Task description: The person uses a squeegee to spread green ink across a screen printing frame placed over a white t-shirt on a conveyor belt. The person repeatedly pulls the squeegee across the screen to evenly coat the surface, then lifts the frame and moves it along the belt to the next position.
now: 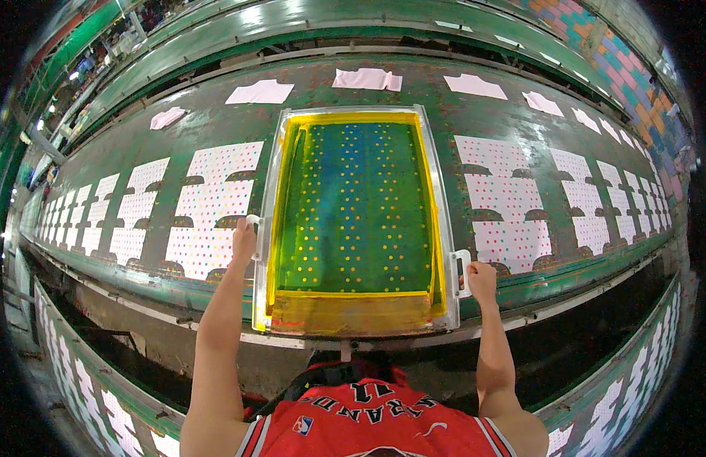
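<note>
A large screen printing frame (434, 160) lies in front of me on the long green table, its green mesh (353, 206) covered with rows of small dots. Yellow ink runs along the inside edges of its metal rim. My left hand (244, 239) is closed round the white handle (254, 221) on the frame's left side. On the right side, lower down, my right hand (482, 282) grips the other white handle (463, 273). Whatever lies under the frame is hidden.
White cut fabric pieces with coloured dots lie to the left (216, 183) and right (501, 183) in rows. Plain pale pink pieces (368, 78) line the table's far side. More green tables (269, 23) stand beyond, and others with dotted fabric curve in behind me.
</note>
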`<state>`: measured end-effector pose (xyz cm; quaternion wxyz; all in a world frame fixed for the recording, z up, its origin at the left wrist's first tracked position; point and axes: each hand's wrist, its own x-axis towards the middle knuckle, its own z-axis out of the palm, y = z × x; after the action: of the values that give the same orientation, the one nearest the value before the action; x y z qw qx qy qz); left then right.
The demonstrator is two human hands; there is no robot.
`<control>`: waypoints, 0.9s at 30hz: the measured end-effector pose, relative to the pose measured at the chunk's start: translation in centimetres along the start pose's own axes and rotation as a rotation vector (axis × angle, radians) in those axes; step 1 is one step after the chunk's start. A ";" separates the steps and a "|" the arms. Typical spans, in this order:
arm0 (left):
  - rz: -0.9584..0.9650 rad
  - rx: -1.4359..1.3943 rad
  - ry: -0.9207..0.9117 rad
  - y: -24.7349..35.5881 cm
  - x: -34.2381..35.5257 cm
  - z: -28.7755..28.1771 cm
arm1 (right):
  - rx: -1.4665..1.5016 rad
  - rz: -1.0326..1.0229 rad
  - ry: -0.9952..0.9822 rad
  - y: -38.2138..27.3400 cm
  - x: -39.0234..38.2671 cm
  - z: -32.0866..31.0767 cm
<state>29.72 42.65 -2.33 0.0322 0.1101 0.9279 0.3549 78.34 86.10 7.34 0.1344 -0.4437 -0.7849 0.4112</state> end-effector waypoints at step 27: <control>0.136 -0.051 -0.087 1.4 -0.7 -0.9 | -0.824 -0.838 -0.560 -15.0 -14.1 12.2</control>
<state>30.50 42.91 -0.78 0.0513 0.1871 0.9067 0.3745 70.54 64.26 13.33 -0.1074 0.0089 -0.9901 0.0895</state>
